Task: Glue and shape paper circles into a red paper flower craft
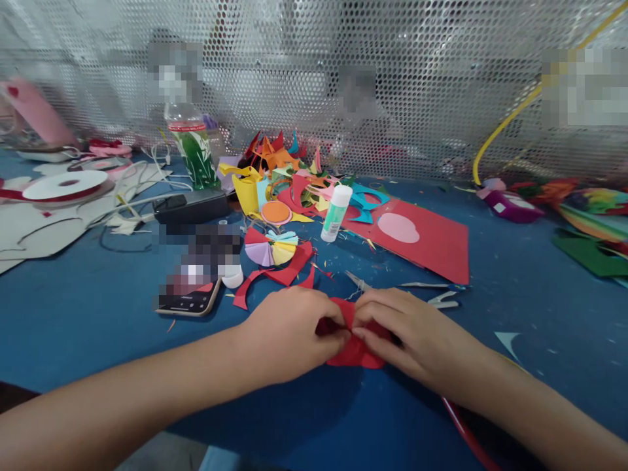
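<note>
both hands meet over a small red paper (pixel 354 352) that lies on the blue table (pixel 73 314), near the front edge. the left hand (pixel 289 333) has its fingers curled shut and pinches the left part of the red paper. the right hand (pixel 412 337) pinches the right part, with its fingertips (pixel 360 320) bent down onto it. the two hands touch each other in the middle. most of the red paper is hidden under the fingers.

just behind the hands lie scissors (pixel 407 288), flat on the table. a little past them is a big red sheet (pixel 432 252) with a pink shape (pixel 398 227) on it. a glue stick (pixel 336 212) stands tilted next to that sheet. to the left of the glue stick is a paper fan (pixel 271 248) in many colours, and red scraps (pixel 279 275) lie beside it. behind these is a heap of cut paper (pixel 279 173) in yellow, orange, red and teal. a bottle (pixel 192 144) with a green label stands left of the heap.

a phone (pixel 189 297) lies to the left of the left hand. far left sits a white ribbon roll (pixel 66 185). a mesh wall (pixel 417 85) stands at the back of the table.
</note>
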Action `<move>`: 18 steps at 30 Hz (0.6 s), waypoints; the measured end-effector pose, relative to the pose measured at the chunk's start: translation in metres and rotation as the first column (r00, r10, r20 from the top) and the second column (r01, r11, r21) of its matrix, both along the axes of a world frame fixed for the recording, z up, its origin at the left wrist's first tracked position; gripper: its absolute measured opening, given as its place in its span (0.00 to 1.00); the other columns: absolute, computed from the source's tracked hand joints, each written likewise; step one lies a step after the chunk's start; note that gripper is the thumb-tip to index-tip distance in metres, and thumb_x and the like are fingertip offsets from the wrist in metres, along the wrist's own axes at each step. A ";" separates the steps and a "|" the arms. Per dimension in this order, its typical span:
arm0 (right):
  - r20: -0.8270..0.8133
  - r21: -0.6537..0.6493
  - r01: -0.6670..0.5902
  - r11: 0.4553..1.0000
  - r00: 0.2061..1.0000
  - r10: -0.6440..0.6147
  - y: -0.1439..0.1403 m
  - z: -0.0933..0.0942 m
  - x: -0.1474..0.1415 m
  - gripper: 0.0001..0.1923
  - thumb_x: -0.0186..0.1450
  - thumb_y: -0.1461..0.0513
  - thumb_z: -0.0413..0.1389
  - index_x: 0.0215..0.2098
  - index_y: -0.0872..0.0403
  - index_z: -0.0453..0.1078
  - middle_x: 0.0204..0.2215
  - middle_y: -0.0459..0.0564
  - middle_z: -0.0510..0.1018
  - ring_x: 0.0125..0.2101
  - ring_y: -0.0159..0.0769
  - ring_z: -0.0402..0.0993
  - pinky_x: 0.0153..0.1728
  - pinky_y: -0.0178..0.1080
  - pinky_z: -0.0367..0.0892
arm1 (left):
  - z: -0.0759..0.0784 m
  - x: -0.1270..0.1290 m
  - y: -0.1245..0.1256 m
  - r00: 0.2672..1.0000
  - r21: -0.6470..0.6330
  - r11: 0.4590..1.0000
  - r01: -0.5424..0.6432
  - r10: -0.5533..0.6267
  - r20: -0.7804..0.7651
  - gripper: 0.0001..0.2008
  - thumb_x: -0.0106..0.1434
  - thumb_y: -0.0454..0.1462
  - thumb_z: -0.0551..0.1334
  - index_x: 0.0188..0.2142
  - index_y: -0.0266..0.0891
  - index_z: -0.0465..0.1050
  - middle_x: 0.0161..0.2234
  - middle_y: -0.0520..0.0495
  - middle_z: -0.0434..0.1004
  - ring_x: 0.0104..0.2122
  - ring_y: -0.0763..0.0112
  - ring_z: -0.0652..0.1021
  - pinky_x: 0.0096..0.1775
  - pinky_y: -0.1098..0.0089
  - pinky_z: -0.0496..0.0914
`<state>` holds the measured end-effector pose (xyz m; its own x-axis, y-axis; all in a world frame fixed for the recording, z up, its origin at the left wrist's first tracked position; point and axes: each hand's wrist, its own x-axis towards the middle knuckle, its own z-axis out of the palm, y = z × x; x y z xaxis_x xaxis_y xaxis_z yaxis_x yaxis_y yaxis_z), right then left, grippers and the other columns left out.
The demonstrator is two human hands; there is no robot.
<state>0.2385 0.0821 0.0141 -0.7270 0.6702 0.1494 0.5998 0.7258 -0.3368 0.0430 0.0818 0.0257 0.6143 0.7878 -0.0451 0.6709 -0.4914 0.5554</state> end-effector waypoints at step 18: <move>-0.388 -0.127 0.205 0.970 0.890 -0.239 -0.005 0.007 -0.003 0.07 0.61 0.62 0.54 0.29 0.50 0.74 0.28 0.44 0.80 0.28 0.31 0.76 0.31 0.31 0.70 | -0.007 -0.002 0.001 0.945 0.363 0.932 -0.009 -0.111 0.309 0.08 0.59 0.32 0.58 0.30 0.37 0.77 0.24 0.50 0.74 0.25 0.77 0.71 0.28 0.76 0.64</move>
